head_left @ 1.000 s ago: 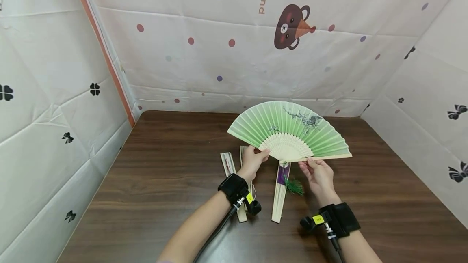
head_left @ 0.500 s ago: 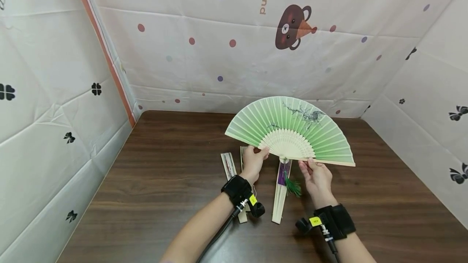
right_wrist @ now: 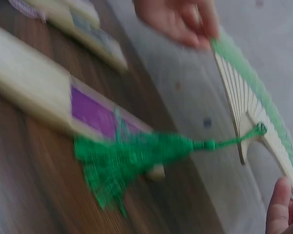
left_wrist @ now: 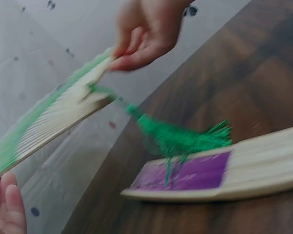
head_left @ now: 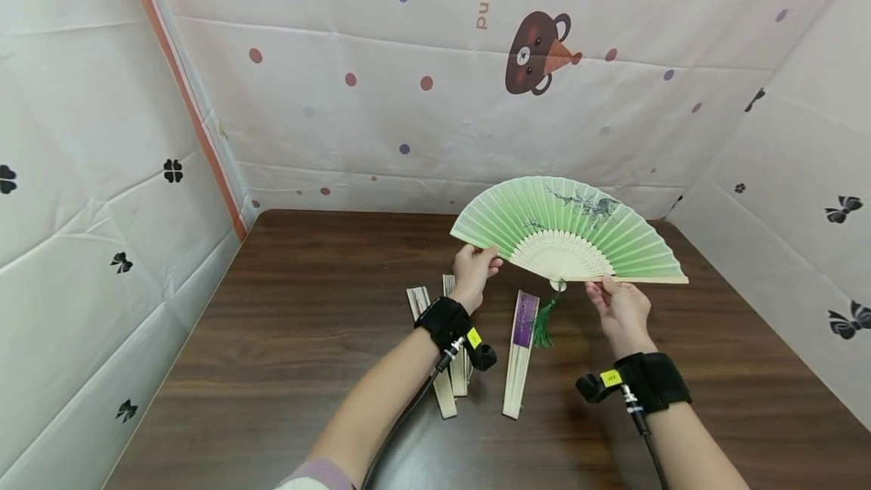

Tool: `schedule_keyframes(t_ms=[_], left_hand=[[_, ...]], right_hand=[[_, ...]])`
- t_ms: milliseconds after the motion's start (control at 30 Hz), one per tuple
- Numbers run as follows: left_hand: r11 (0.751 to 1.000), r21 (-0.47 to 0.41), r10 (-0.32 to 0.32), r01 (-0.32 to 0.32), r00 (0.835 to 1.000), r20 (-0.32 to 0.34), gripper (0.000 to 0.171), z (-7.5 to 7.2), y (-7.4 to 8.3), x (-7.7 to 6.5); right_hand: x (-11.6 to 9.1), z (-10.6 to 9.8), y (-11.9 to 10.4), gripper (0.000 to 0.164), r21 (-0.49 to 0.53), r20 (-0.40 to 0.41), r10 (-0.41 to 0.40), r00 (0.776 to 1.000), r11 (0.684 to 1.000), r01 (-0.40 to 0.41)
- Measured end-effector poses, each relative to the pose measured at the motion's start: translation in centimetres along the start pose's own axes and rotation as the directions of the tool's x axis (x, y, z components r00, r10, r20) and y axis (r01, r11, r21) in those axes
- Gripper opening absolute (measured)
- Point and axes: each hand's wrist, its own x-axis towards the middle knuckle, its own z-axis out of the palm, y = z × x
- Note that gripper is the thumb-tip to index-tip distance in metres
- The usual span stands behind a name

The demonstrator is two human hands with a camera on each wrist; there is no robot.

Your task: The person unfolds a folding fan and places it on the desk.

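A green folding fan (head_left: 565, 225), spread wide with a dark branch print, is held above the table between both hands. My left hand (head_left: 472, 274) pinches its left outer rib. The right hand (head_left: 622, 312) pinches the lower right rib between thumb and fingers. From the fan's pivot hangs a green tassel (head_left: 543, 324), seen large in the right wrist view. Below it lies a folded fan with a purple band (head_left: 521, 354). Beside my left wrist lie more folded fans (head_left: 444, 392), partly hidden by that arm. Both wrist views are blurred.
The brown wooden table (head_left: 306, 324) reaches back to a printed cloth wall (head_left: 327, 119). Cloth walls stand at the left (head_left: 61, 308) and right (head_left: 803, 248) too. Cables run from both wrist cameras.
Both hands have carried the spread fan to the right and slightly up. Its pivot and tassel have shifted off the purple-banded fan's top end, which now shows.
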Motion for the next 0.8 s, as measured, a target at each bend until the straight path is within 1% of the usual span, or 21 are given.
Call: schedule_keyframes(t_ms=[100, 200, 267, 333, 400, 433, 500, 567, 667, 700, 800], left_hand=[[0.999, 0.045, -0.022, 0.023, 1.0, -0.005, 0.014, -0.3, 0.4, 1.4], [0.995, 0.09, -0.044, 0.043, 0.999, 0.012, 0.013, -0.4, 0.5, 2.5], [0.991, 0.125, -0.049, 0.046, 0.999, 0.018, 0.012, -0.4, 0.3, 3.2], [0.982, 0.181, -0.056, 0.051, 0.998, 0.021, 0.01, -0.4, 0.1, 3.8], [0.963, 0.263, -0.057, 0.053, 0.998, 0.011, 0.009, -0.4, -0.3, 4.3], [0.952, 0.3, -0.058, 0.053, 0.998, 0.009, 0.009, -0.4, -0.5, 4.5], [0.913, 0.406, -0.057, 0.049, 0.998, 0.009, 0.009, -0.4, -1.0, 4.8], [0.859, 0.51, -0.045, 0.035, 0.999, 0.008, 0.009, -0.5, -1.5, 5.0], [0.786, 0.618, -0.036, 0.021, 0.999, 0.013, 0.011, -0.5, -2.1, 5.2], [0.77, 0.638, -0.04, 0.022, 0.999, 0.014, 0.011, -0.5, -2.3, 5.2], [0.742, 0.669, -0.062, 0.037, 0.998, 0.013, 0.016, -0.4, -2.8, 5.3]], right_hand=[[1.4, -0.6, -1.1, 0.009, -0.054, -0.013, 0.01, 1.0, 0.998, -0.011], [2.7, -1.2, -1.7, 0.007, -0.1, -0.06, 0.015, 0.998, 0.995, -0.021], [3.6, -1.6, -1.9, 0.01, -0.139, -0.093, 0.007, 0.996, 0.99, -0.02], [4.4, -2.0, -1.8, 0.015, -0.193, -0.128, -0.002, 0.992, 0.981, -0.023], [5.2, -2.4, -1.6, 0.021, -0.258, -0.153, -0.022, 0.988, 0.966, -0.019], [5.6, -2.6, -1.4, 0.024, -0.29, -0.16, -0.032, 0.987, 0.957, -0.016], [6.2, -2.9, -1.0, 0.027, -0.341, -0.174, -0.048, 0.984, 0.94, -0.015], [6.6, -3.2, -0.5, 0.028, -0.374, -0.18, -0.056, 0.982, 0.927, -0.015], [6.8, -3.7, 0.0, 0.027, -0.401, -0.197, -0.051, 0.979, 0.915, -0.033], [6.9, -3.9, 0.2, 0.027, -0.41, -0.206, -0.048, 0.977, 0.911, -0.042], [6.9, -4.2, 0.4, 0.021, -0.425, -0.23, -0.035, 0.973, 0.902, -0.068]])
